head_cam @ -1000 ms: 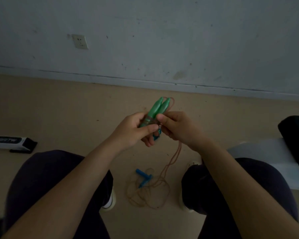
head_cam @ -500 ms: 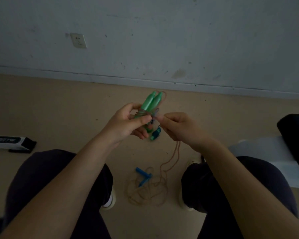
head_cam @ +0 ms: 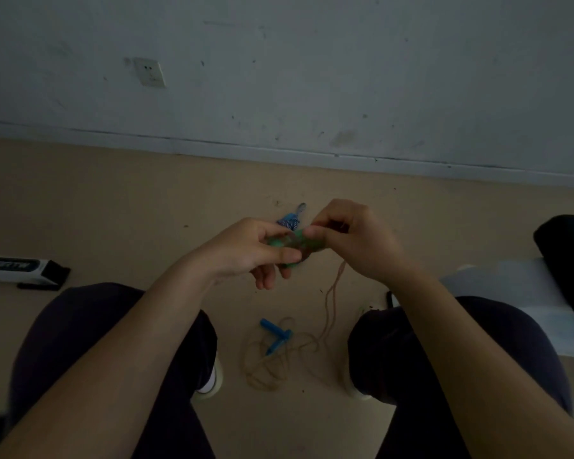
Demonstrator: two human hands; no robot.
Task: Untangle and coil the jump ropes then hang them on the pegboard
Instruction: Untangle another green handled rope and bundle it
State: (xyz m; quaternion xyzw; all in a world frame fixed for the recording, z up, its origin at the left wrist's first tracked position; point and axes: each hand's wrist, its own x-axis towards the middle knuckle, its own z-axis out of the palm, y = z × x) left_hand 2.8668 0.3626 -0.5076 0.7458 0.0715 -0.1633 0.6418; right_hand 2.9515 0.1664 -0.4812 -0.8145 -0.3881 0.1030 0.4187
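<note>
Left hand [head_cam: 246, 253]: curled round the green handles [head_cam: 287, 241], held above the floor between the knees.
Right hand [head_cam: 352, 240]: thumb and fingers pinched on the same handles.
Tan rope [head_cam: 332, 296]: hung from the hands to a loose tangle on the floor [head_cam: 113, 210].
Blue handles [head_cam: 275, 334]: lying crossed in that tangle.

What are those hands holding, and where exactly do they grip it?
Both grip the green jump-rope handles: the left hand pinches their left end, the right hand their right end. The tan rope dangles to the floor.
</note>
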